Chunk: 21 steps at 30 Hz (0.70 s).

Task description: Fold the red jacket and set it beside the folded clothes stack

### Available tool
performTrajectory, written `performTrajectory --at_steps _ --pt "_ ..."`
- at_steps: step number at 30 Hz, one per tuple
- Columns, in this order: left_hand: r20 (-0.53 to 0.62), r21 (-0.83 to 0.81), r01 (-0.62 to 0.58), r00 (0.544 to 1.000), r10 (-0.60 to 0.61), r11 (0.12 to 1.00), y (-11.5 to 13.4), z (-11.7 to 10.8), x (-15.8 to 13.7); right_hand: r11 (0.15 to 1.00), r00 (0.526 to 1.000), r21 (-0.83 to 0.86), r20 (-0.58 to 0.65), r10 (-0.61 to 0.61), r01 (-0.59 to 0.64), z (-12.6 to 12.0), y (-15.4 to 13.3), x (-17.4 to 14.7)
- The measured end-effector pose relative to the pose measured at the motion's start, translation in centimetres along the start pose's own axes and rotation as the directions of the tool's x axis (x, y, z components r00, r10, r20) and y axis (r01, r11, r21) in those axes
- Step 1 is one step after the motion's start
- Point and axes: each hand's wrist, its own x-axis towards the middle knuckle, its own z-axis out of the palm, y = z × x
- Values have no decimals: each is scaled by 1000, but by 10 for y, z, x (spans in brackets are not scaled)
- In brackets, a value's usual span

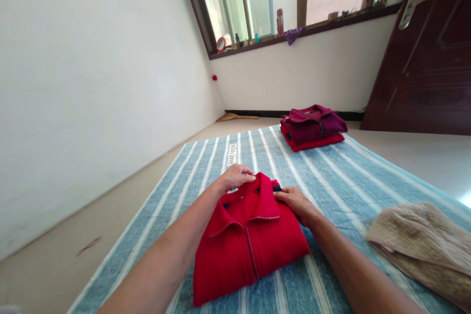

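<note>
A folded red zip-up jacket (235,250) lies in front of me on a blue bedspread with white stripes (162,240), its collar pointing away from me. My left hand (235,178) pinches the back of the collar at the top, fingers bent over the edge. At the jacket's upper right shoulder, my right hand (296,201) grips the fabric beside a dark navy patch; its fingertips are partly hidden by the cloth. The zip runs down the jacket's middle and is undone near the collar.
A purple jacket (312,120) rests on a folded red garment (312,143) at the bed's far edge. To the right lies a crumpled beige towel (423,245). A broom (235,117) is on the floor by the wall. A dark red door (427,68) stands at the right.
</note>
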Motion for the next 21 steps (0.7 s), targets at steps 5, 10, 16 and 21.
performTrajectory --at_steps 5,10,16,21 --pt "-33 -7 6 999 -7 1000 -4 1 -7 1000 1000 10 2 6 -6 -1 1 -1" --pt "-11 8 11 1000 -10 1000 -6 1 -8 1000 1000 23 8 8 -9 0 -2 -5" --pt "13 75 12 1000 -13 997 -15 -8 -11 1000 1000 19 0 20 -20 0 -4 -6" --pt "-25 177 -16 999 21 984 -19 -3 -5 999 999 14 -9 32 -32 1 -5 -7"
